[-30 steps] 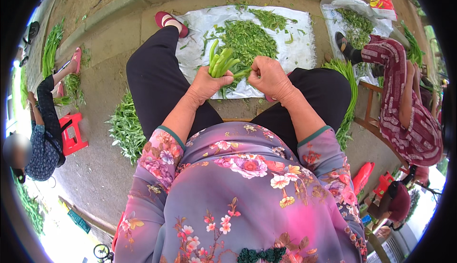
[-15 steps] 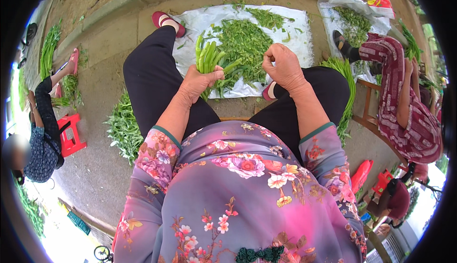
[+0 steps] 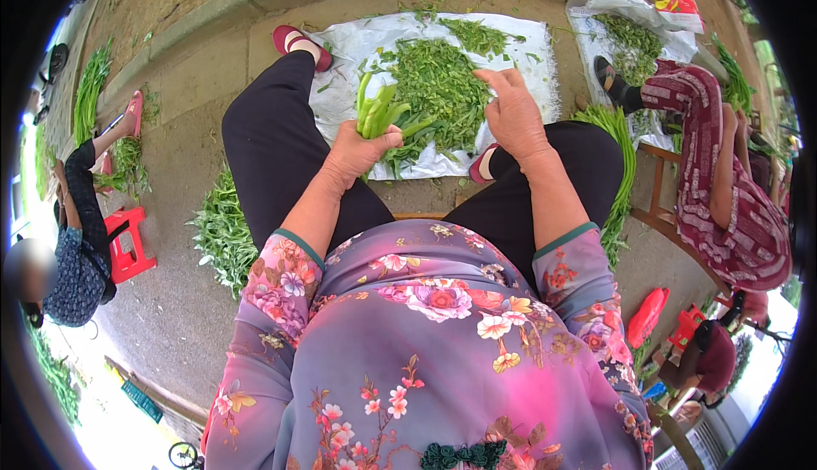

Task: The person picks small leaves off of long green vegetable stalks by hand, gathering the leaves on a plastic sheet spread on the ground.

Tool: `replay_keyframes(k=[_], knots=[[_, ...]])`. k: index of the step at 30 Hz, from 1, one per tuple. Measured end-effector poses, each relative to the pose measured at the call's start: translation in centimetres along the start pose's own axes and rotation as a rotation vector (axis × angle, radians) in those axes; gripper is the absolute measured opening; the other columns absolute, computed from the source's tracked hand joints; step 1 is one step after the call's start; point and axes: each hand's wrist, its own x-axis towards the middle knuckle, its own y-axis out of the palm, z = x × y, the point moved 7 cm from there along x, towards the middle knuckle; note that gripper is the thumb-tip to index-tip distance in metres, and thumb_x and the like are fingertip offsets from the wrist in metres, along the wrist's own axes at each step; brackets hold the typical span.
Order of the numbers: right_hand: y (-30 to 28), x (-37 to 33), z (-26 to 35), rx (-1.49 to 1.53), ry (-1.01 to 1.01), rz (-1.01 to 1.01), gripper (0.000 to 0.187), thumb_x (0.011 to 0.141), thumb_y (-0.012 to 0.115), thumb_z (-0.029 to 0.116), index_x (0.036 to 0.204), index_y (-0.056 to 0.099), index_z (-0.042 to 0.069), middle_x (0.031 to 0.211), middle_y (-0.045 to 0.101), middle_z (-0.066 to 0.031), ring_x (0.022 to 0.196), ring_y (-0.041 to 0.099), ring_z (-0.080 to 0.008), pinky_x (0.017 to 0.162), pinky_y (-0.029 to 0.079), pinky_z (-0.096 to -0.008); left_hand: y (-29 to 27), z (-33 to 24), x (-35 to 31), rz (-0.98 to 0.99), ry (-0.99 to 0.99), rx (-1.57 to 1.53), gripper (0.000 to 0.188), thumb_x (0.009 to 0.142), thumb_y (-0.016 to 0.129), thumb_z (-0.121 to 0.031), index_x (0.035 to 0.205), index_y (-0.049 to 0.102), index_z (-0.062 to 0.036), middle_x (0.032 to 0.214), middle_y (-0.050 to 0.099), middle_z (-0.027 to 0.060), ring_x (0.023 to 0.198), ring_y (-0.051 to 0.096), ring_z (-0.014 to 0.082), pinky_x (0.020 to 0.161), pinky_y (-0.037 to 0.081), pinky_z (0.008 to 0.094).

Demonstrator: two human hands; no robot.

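Observation:
My left hand is closed around a bunch of thick pale-green stalks, whose cut ends point away from me. To its right my right hand hovers with the index finger stretched out and nothing visible in it; its other fingers are partly curled. Beyond both hands, a heap of loose green leaves lies on a white woven sheet on the ground. A few leafy bits hang beside the held stalks.
Leafy plants are piled by my left leg, and long green stalks lie beyond my right knee. A person in patterned maroon clothes sits on the right near a second white sheet. Another person sits left by a red stool.
My right hand has opened from a pinch, its index finger now extended. The bunch in my left hand has tilted and shifted slightly; its stalks look shorter from here.

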Motion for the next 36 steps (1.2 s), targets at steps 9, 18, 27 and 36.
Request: replay_keyframes(k=[9, 18, 27, 36], knots=[[2.6, -1.7, 4.5, 0.184, -0.285, 0.323, 0.011, 0.080, 0.062, 0.007, 0.091, 0.064, 0.005, 0.081, 0.058, -0.0093, 0.074, 0.059, -0.0290, 0.064, 0.048, -0.0349, 0.7, -0.3, -0.2, 0.006, 0.030, 0.139, 0.014, 0.074, 0.070, -0.008, 0.086, 0.068, 0.0004, 0.078, 0.065, 0.0033, 0.071, 0.057, 0.0090, 0.068, 0.046, 0.0253], [4.4, -3.0, 5.0, -0.155, -0.488, 0.416, 0.006, 0.076, 0.061, 0.013, 0.080, 0.061, 0.009, 0.076, 0.054, -0.0066, 0.072, 0.056, -0.0252, 0.068, 0.045, -0.0356, 1.0, 0.1, -0.1, 0.036, 0.036, 0.160, 0.013, 0.076, 0.070, -0.008, 0.087, 0.067, -0.0002, 0.078, 0.065, 0.0018, 0.072, 0.057, 0.0090, 0.068, 0.046, 0.0257], [5.6, -4.0, 5.8, -0.236, -0.511, 0.435, 0.004, 0.069, 0.057, 0.011, 0.072, 0.057, 0.008, 0.075, 0.055, -0.0062, 0.076, 0.058, -0.0242, 0.071, 0.046, -0.0358, 1.5, 0.3, -0.2, 0.105, 0.051, 0.249, 0.014, 0.075, 0.071, -0.006, 0.088, 0.067, -0.0002, 0.079, 0.064, 0.0013, 0.072, 0.056, 0.0087, 0.069, 0.046, 0.0251], [5.4, -2.4, 2.8, 0.271, 0.032, 0.396, 0.007, 0.067, 0.060, 0.009, 0.065, 0.055, 0.003, 0.066, 0.056, -0.0123, 0.062, 0.058, -0.0268, 0.058, 0.047, -0.0359, 0.9, 0.4, -0.1, 0.033, 0.021, 0.113, 0.020, 0.073, 0.074, -0.007, 0.091, 0.067, 0.0004, 0.080, 0.064, 0.0013, 0.072, 0.057, 0.0091, 0.068, 0.047, 0.0248]])
